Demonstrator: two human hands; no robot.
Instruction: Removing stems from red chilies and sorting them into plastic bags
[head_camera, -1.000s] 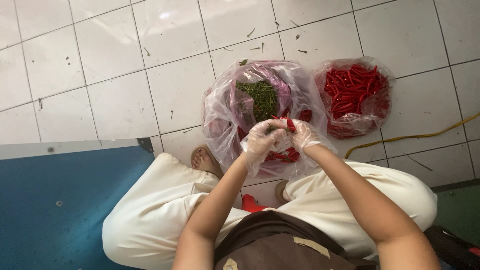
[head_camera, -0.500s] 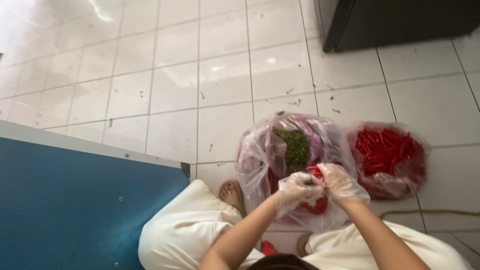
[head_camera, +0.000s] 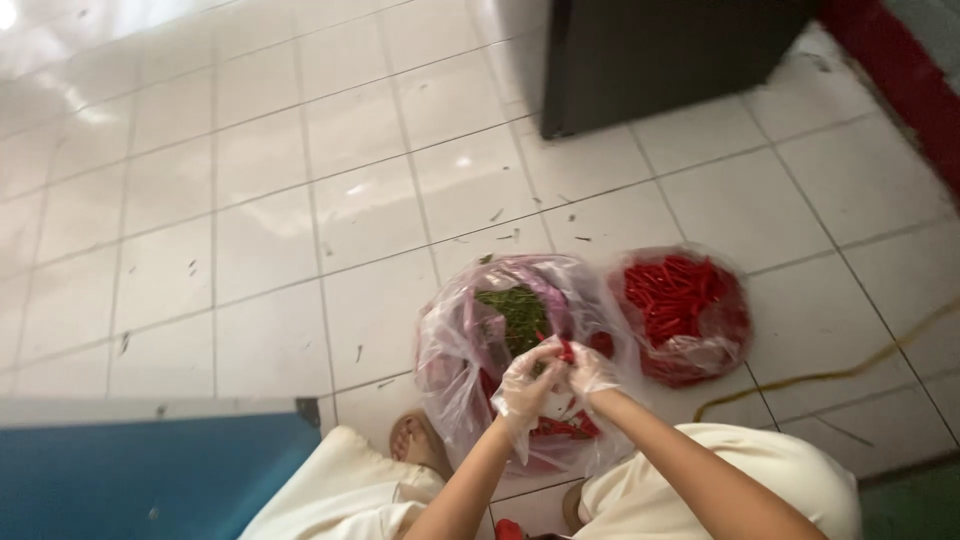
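Left hand (head_camera: 525, 388): gloved in clear plastic, forearm angled up from below, fingers curled shut on a chili (head_camera: 566, 351).
Right hand (head_camera: 592, 373): gloved too, fingertips pinching the same chili from the other side.
Chili: red, between both hands, over the open bag (head_camera: 470, 340).
Second bag (head_camera: 690, 310): red chilies, just right.
Floor (head_camera: 300, 200): white tiles.

Gloved left hand (head_camera: 527, 392), right hand (head_camera: 592, 375) pinch red chili (head_camera: 566, 351), apparently, over open bag (head_camera: 505, 340).
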